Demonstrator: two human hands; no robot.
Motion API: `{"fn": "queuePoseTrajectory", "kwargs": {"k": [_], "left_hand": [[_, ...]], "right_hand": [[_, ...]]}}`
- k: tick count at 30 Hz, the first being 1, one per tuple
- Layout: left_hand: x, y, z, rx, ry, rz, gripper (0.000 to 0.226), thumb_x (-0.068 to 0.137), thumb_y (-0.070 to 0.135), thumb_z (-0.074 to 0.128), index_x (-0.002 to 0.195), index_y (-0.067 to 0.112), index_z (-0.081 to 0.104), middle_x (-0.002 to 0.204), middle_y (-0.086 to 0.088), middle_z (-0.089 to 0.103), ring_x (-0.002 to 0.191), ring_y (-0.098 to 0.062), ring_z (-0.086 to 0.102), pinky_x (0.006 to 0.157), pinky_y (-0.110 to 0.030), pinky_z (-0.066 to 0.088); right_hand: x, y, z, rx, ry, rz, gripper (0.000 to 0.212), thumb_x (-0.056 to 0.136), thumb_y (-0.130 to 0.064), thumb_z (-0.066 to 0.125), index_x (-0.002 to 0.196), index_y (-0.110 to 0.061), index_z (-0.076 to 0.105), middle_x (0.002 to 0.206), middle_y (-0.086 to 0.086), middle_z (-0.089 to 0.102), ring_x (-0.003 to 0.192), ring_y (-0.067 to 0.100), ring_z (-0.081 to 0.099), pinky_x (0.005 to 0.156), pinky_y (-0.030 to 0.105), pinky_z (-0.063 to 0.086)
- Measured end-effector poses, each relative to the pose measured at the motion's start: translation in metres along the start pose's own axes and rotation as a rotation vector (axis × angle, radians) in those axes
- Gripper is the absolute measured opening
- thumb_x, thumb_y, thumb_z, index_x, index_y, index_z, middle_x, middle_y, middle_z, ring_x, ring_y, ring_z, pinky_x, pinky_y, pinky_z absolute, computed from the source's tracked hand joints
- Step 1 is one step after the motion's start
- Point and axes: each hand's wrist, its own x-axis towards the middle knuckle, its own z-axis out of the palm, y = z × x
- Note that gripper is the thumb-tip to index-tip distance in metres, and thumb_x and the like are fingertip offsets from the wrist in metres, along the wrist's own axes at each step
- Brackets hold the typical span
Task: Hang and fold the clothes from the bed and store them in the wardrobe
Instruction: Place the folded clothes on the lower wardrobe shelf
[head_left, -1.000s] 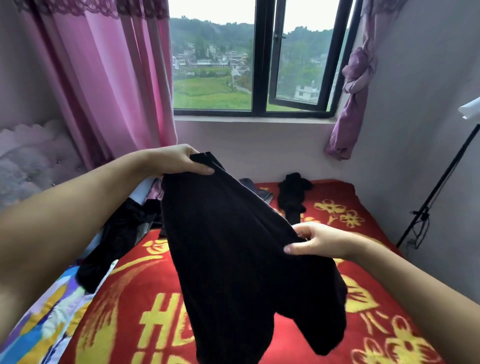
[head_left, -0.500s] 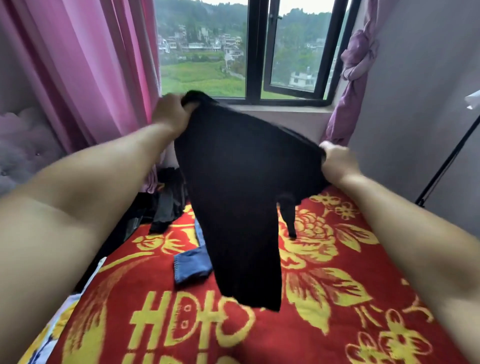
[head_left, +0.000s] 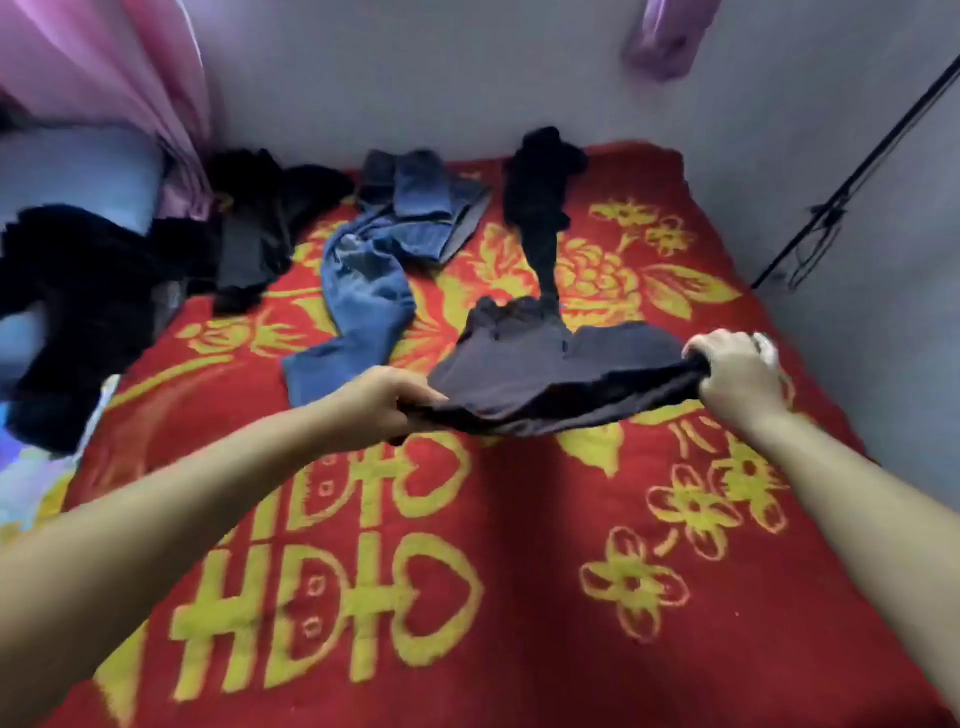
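A black garment (head_left: 550, 369) is stretched low over the bed between both hands. My left hand (head_left: 379, 400) grips its near left edge. My right hand (head_left: 737, 374) grips its right edge in a fist. The far part of the garment lies on the red blanket with yellow flowers (head_left: 519, 597). Blue jeans (head_left: 374, 280) lie crumpled beyond my left hand. A second black garment (head_left: 543, 197) lies near the far wall. A heap of dark clothes (head_left: 119, 275) covers the left side of the bed.
A pink curtain (head_left: 130, 78) hangs at the far left and a purple one (head_left: 665, 36) at the top right. A black stand leg (head_left: 852, 176) slants along the right wall. A colourful sheet (head_left: 26, 478) shows at the bed's left edge.
Both hands have swung the black garment down from window height onto the bed. My view has tilted down, so the window is out of sight.
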Motion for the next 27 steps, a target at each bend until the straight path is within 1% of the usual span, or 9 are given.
{"fn": "queuePoseTrajectory", "kwargs": {"k": [4, 5, 7, 9, 11, 13, 17, 22, 27], "left_hand": [[-0.07, -0.089, 0.165, 0.208, -0.499, -0.136, 0.029, 0.091, 0.03, 0.062, 0.118, 0.041, 0.066, 0.087, 0.001, 0.058, 0.084, -0.012, 0.059, 0.066, -0.023, 0.036], [-0.088, -0.104, 0.201, 0.303, -0.642, -0.175, 0.034, 0.092, 0.034, 0.057, 0.123, 0.047, 0.059, 0.096, 0.002, 0.058, 0.095, -0.014, 0.058, 0.071, -0.024, 0.037], [-0.122, -0.121, 0.262, 0.433, -0.944, -0.232, 0.042, 0.092, 0.035, 0.053, 0.132, 0.046, 0.05, 0.114, -0.001, 0.054, 0.113, -0.019, 0.051, 0.085, -0.031, 0.039], [-0.143, -0.124, 0.302, 0.458, -1.142, -0.314, 0.047, 0.091, 0.031, 0.053, 0.137, 0.039, 0.047, 0.125, -0.003, 0.048, 0.123, -0.022, 0.044, 0.094, -0.035, 0.039], [-0.143, -0.122, 0.325, 0.421, -1.086, -0.369, 0.042, 0.092, 0.03, 0.051, 0.133, 0.034, 0.049, 0.125, -0.001, 0.047, 0.123, -0.021, 0.043, 0.093, -0.035, 0.039], [-0.125, -0.116, 0.34, 0.404, -0.873, -0.354, 0.031, 0.093, 0.029, 0.045, 0.123, 0.029, 0.054, 0.116, 0.0, 0.05, 0.115, -0.021, 0.048, 0.087, -0.036, 0.041], [-0.072, -0.094, 0.371, 0.352, -0.543, -0.293, 0.042, 0.093, 0.024, 0.044, 0.135, 0.019, 0.046, 0.115, -0.006, 0.052, 0.107, -0.028, 0.051, 0.082, -0.039, 0.046], [-0.025, -0.062, 0.435, 0.372, -0.57, -0.295, 0.066, 0.092, 0.036, 0.047, 0.15, 0.017, 0.021, 0.137, -0.008, 0.037, 0.121, -0.028, 0.039, 0.092, -0.039, 0.038], [-0.02, -0.059, 0.465, 0.48, -0.563, -0.407, 0.073, 0.09, 0.006, 0.042, 0.152, 0.017, 0.006, 0.128, -0.009, 0.038, 0.113, -0.027, 0.04, 0.086, -0.036, 0.033]], "right_hand": [[-0.104, 0.038, 0.143, -0.191, -0.249, -0.217, 0.026, 0.069, 0.003, 0.068, 0.087, -0.015, 0.065, 0.087, 0.008, 0.062, 0.089, 0.031, 0.06, 0.104, 0.057, 0.029], [-0.132, 0.042, 0.171, -0.255, -0.396, -0.275, 0.026, 0.073, 0.0, 0.065, 0.091, -0.018, 0.064, 0.091, 0.005, 0.06, 0.093, 0.029, 0.06, 0.105, 0.056, 0.028], [-0.18, 0.049, 0.215, -0.319, -0.895, -0.327, 0.027, 0.083, -0.005, 0.051, 0.095, -0.027, 0.058, 0.097, -0.002, 0.054, 0.107, 0.024, 0.056, 0.11, 0.054, 0.021], [-0.215, 0.059, 0.241, -0.226, -1.257, -0.196, 0.03, 0.086, -0.005, 0.042, 0.09, -0.029, 0.06, 0.095, -0.005, 0.056, 0.11, 0.022, 0.056, 0.109, 0.051, 0.025], [-0.223, 0.073, 0.251, -0.06, -1.21, 0.041, 0.029, 0.086, -0.006, 0.042, 0.089, -0.027, 0.063, 0.107, 0.0, 0.064, 0.107, 0.024, 0.058, 0.097, 0.037, 0.041], [-0.213, 0.087, 0.258, 0.113, -0.965, 0.228, 0.027, 0.085, -0.004, 0.045, 0.088, -0.024, 0.063, 0.11, 0.007, 0.066, 0.103, 0.027, 0.06, 0.088, 0.034, 0.047], [-0.173, 0.087, 0.278, 0.27, -0.625, 0.284, 0.024, 0.093, -0.012, 0.051, 0.114, -0.012, 0.061, 0.112, 0.012, 0.061, 0.105, 0.031, 0.058, 0.089, 0.04, 0.045], [-0.141, 0.059, 0.317, 0.503, -0.562, 0.491, 0.038, 0.093, -0.028, 0.059, 0.127, -0.014, 0.049, 0.101, 0.005, 0.059, 0.095, 0.022, 0.056, 0.086, 0.037, 0.045], [-0.14, 0.059, 0.339, 0.425, -0.627, 0.548, 0.014, 0.096, -0.029, 0.054, 0.096, -0.017, 0.046, 0.078, -0.003, 0.054, 0.082, 0.024, 0.053, 0.066, 0.032, 0.036]]}}
